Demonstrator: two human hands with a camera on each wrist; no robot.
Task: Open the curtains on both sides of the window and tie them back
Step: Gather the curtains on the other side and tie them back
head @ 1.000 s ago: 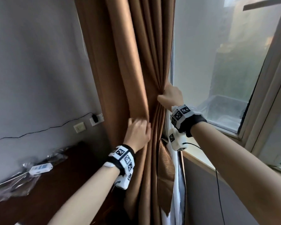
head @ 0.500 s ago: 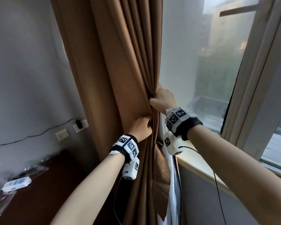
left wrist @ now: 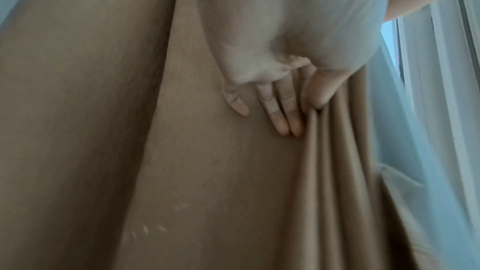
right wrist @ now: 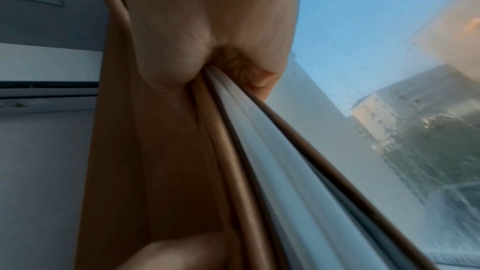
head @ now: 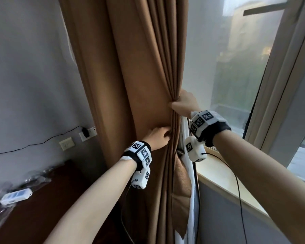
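right hand (head: 182, 106) bunching curtain (head: 139, 85), white lining (right wrist: 259, 130) wrist-view only

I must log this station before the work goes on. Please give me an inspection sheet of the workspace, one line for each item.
Surface: dark wooden table at lower left, under the wall.
Job's things: brown curtain gathered at the window's left side; white sheer hangs behind it; tieback not identified.
Clutter: white device and clear plastic wrap on the table.
Grippers: right hand grips the bunched folds; left hand lies on the curtain below it, fingers straight, thumb pressing a fold.
Cables: black cord runs from a plug at the wall outlet; thin wire hangs from the right wrist camera.
Surroundings: grey wall, window, pale sill.
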